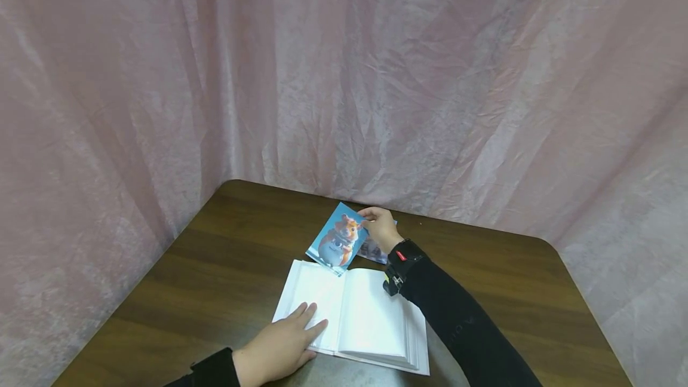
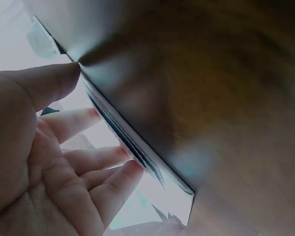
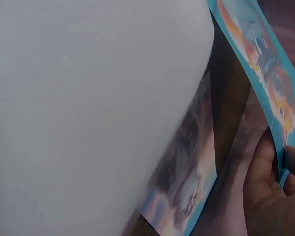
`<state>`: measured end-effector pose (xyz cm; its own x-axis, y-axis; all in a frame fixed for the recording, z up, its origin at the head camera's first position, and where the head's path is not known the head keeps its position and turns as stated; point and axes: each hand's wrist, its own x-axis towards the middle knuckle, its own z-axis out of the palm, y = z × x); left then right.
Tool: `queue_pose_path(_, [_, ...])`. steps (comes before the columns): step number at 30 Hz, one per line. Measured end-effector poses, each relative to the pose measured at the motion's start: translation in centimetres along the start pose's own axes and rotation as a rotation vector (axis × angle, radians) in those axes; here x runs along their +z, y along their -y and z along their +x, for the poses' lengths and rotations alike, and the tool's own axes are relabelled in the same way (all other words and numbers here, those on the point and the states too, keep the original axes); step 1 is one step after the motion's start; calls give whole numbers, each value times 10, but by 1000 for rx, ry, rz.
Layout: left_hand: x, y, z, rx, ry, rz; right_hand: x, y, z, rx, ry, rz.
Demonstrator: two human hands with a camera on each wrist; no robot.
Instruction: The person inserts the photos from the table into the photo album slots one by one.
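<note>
An open album with white pages (image 1: 373,315) lies near the front of the table. My left hand (image 1: 282,339) rests on its left page near the lower corner, fingers spread; the left wrist view shows the fingertips (image 2: 130,167) at the album's edge. Between thumb and fingers, my right hand (image 1: 380,229) pinches the right edge of a blue picture card (image 1: 338,237) with a cartoon animal on it. The card is tilted, its lower corner overlapping the album's top edge. A second picture card (image 3: 187,172), in purple and grey tones, lies under the right hand, partly hidden.
The brown wooden table (image 1: 188,291) reaches out on both sides of the album. Behind its far edge hangs a pink curtain (image 1: 344,76). The right forearm's black sleeve (image 1: 457,303) passes over the album's right side.
</note>
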<state>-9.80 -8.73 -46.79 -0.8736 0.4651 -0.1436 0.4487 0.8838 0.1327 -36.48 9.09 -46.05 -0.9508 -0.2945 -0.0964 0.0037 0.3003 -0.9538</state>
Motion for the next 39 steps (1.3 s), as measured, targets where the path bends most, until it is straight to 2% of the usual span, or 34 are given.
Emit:
queue_pose_path(11, [0,-2,1,-22,5,-1,-1,11,4,-76,114,-243])
queue_pose_path(18, [1,-1,0,-30,15,-7,2,17,3,-74,166,-256])
queue_pose_path(22, [0,-1,0,-30,23,-18,2,20,1,-96,145,-297])
queue_pose_path(29, [0,-2,-1,-20,-5,14,1,25,-1,-108,119,-344])
queue_pose_path(39, [3,-2,-2,-25,-1,-3,9,22,0,-100,262,-321])
